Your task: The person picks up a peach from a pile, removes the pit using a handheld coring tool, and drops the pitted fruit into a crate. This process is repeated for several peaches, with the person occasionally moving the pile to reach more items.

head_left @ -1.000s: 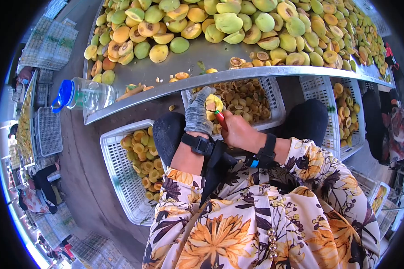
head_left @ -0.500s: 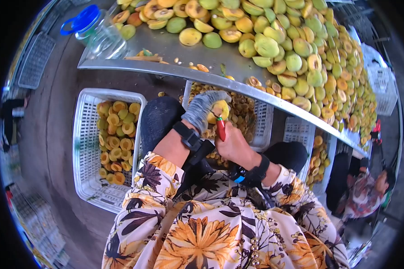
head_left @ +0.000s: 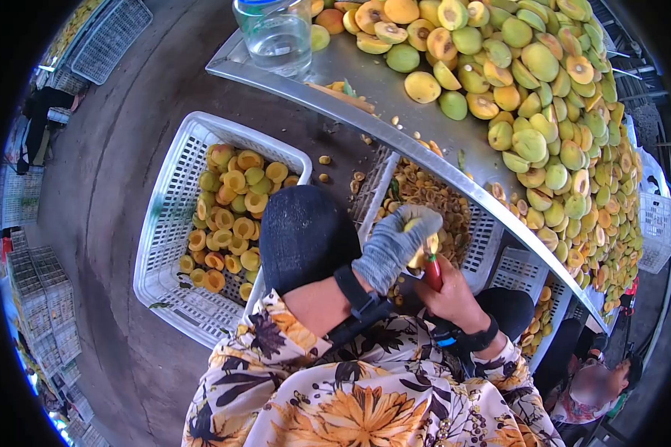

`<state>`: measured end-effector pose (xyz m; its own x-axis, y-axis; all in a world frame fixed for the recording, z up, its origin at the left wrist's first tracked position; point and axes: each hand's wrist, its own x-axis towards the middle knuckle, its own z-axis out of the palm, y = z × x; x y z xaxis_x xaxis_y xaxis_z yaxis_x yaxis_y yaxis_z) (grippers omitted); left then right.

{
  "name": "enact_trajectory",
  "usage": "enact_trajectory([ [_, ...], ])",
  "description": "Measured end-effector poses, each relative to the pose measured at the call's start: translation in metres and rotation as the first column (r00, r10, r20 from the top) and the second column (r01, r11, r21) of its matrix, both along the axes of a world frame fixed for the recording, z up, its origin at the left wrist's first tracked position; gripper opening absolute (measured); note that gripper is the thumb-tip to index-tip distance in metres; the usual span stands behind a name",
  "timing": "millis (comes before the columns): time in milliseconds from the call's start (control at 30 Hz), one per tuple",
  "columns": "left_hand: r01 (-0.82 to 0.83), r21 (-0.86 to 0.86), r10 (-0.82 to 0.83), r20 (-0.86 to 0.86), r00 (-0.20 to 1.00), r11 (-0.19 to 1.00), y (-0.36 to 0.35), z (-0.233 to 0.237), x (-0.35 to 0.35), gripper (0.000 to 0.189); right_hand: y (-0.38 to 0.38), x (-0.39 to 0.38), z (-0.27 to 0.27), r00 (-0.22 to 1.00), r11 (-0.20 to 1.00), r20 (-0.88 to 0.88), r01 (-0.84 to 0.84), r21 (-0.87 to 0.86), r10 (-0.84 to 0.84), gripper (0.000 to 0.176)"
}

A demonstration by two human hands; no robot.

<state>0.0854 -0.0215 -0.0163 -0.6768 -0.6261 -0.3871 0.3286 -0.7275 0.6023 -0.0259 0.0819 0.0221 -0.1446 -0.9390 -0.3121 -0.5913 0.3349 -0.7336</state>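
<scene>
- Yellow fruit (head_left: 419,252) sat just right of the frame's centre, gripped in the person's left hand (head_left: 391,246), which wore a grey knit glove.
- Left fingers (head_left: 417,222) were curled closed around the fruit, so only slivers of its yellow skin showed.
- The bare right hand (head_left: 455,296) was closed around a red-handled knife (head_left: 432,273), held right against the fruit; the blade was too hidden to make out.
- Both wrists wore black straps, and floral sleeves filled the bottom of the frame.
- Directly under the hands stood a white crate (head_left: 487,240) holding brownish pits and scraps.
- A dark-clad knee (head_left: 302,231) lay just left of the hands.
- Further left, a second white crate (head_left: 173,186) on the floor held halved yellow and orange fruit.
- A metal tabletop (head_left: 350,67) crossed the upper frame, carrying a large heap of green and yellow fruit (head_left: 544,112) toward the upper right.
- A clear water jar (head_left: 276,33) stood at the top centre, on the tabletop's near corner.
- Another person (head_left: 589,384) was partly visible at the lower right.
</scene>
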Motion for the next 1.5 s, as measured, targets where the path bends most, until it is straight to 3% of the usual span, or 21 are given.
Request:
enact_trajectory([
  [33,-0.047,-0.022,0.048,0.038,0.998,0.999,0.003,0.007,0.002,0.022,-0.002,0.005,0.008,0.996,0.987,0.052,0.07,0.144,-0.078,0.028],
  [133,-0.062,-0.177,0.084,0.121,0.989,0.982,0.002,0.003,0.0,0.02,-0.006,0.012,0.012,0.994,0.987,-0.041,0.102,0.122,-0.098,0.034],
  [200,-0.065,-0.16,0.094,0.179,0.979,0.985,-0.005,0.008,-0.004,0.017,-0.01,0.012,0.008,0.993,0.994,-0.083,0.085,0.07,-0.079,0.031],
  [267,-0.051,-0.058,0.063,0.226,0.972,0.997,-0.012,0.016,-0.01,0.016,-0.01,0.008,0.003,0.982,0.957,-0.072,0.188,0.219,-0.176,0.028],
  [300,-0.093,-0.09,0.108,0.188,0.976,0.992,-0.009,0.006,-0.019,0.016,-0.011,0.009,-0.004,0.98,0.972,-0.064,0.194,0.132,-0.187,0.023],
  [367,-0.129,-0.208,0.174,0.214,0.961,0.97,-0.009,0.0,-0.024,0.015,-0.018,0.017,0.006,0.964,0.95,-0.018,0.263,0.166,-0.264,0.017],
  [467,-0.017,-0.193,0.077,0.305,0.949,0.981,-0.017,0.002,-0.021,0.017,-0.02,0.021,0.003,0.972,0.961,-0.057,0.233,0.146,-0.227,0.015],
  [600,0.013,-0.071,0.001,0.196,0.981,0.997,-0.022,0.004,-0.019,0.022,-0.019,0.026,0.007,0.975,0.975,-0.051,0.22,0.037,-0.218,0.017],
  [667,0.074,-0.12,-0.047,0.212,0.976,0.99,-0.023,0.005,-0.02,0.026,-0.017,0.031,0.016,0.954,0.946,0.006,0.297,0.13,-0.3,0.021],
  [800,0.132,-0.13,-0.141,-0.06,0.988,0.983,-0.011,-0.001,-0.021,0.028,0.005,0.037,0.027,0.939,0.938,0.058,0.333,0.097,-0.34,0.026],
  [900,0.246,-0.215,-0.245,0.035,0.969,0.945,-0.004,0.004,-0.017,0.03,0.019,0.04,0.026,0.924,0.918,-0.008,0.382,0.109,-0.383,0.023],
  [933,0.279,-0.056,-0.283,-0.098,0.954,0.959,0.0,0.011,-0.011,0.028,0.022,0.042,0.028,0.91,0.898,-0.067,0.414,0.149,-0.408,0.021],
  [1000,0.27,0.047,-0.251,-0.242,0.937,0.962,0.006,0.003,-0.019,0.025,0.026,0.045,0.029,0.904,0.895,-0.082,0.427,0.129,-0.42,0.018],
  [1067,0.247,0.091,-0.226,-0.193,0.955,0.965,0.005,-0.001,-0.027,0.021,0.028,0.038,0.025,0.907,0.9,-0.108,0.419,0.123,-0.407,0.018],
  [1133,0.221,0.027,-0.216,-0.12,0.969,0.975,0.006,0.001,-0.023,0.023,0.031,0.029,0.014,0.919,0.945,-0.227,0.328,-0.012,-0.322,0.02],
  [1200,0.226,0.107,-0.202,-0.192,0.96,0.968,0.008,-0.006,-0.019,0.024,0.032,0.022,0.006,0.939,0.974,-0.263,0.2,-0.109,-0.222,0.019],
  [1233,0.077,0.111,-0.062,-0.126,0.99,0.991,0.012,-0.011,-0.022,0.024,0.032,0.018,0.004,0.939,0.969,-0.248,0.216,-0.119,-0.24,0.019],
  [1300,0.031,0.184,-0.016,-0.081,0.997,0.983,0.011,-0.013,-0.027,0.023,0.026,0.01,0.003,0.951,0.987,-0.277,0.107,-0.122,-0.137,0.016],
  [1367,0.019,0.191,-0.01,-0.048,0.999,0.981,0.012,-0.013,-0.024,0.024,0.024,0.013,-0.003,0.939,0.984,-0.301,0.142,-0.109,-0.169,0.015],
  [1433,-0.09,0.33,0.089,0.019,0.996,0.94,0.012,-0.013,-0.021,0.025,0.021,0.016,-0.006,0.906,0.982,-0.385,0.135,-0.132,-0.176,0.013],
  [1500,-0.081,0.315,0.079,0.018,0.997,0.946,0.01,-0.023,-0.021,0.029,0.02,0.014,-0.008,0.931,0.977,-0.319,0.128,-0.169,-0.177,0.012],
])
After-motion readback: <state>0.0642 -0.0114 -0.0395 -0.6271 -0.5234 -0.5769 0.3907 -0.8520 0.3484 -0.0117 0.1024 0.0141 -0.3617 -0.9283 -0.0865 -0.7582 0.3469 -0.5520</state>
